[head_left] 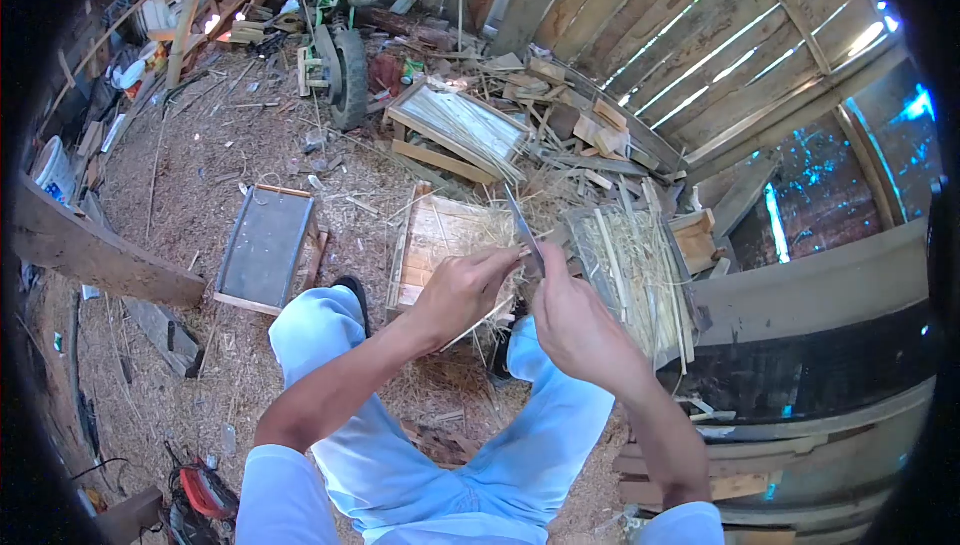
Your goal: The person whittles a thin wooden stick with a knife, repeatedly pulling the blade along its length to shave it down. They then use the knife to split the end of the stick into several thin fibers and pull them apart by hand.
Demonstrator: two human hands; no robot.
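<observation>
Right hand (575,320) wraps firmly round the handle of a knife (524,220); blade points far and a little left, rising from the fist. Left hand (462,290) is closed in a pinch, apparently on a thin pale strip (523,253), mostly hidden; its visible end lies just beside the blade. The two hands are close together, left fingertips near the right thumb.

Both hands sit above the near part of a wooden box (425,230), its pale boards and left edge in view, the right edge obscured by straw and the hands. Knife tip stands out over the far right part of the box.

Knees frame the work: left leg (318,330) and right leg (545,370), limiting sideways room low down. Leftward, a lane of shavings-strewn floor (345,235) separates the box from a dark-topped box (265,250) with pale wooden ends.

Right side tighter: a board (600,265) piled with long strips lies just beside the right forearm, low planks beyond. Far side, a tilted framed panel (460,125) bears more strips, near a wheel (350,80).
</observation>
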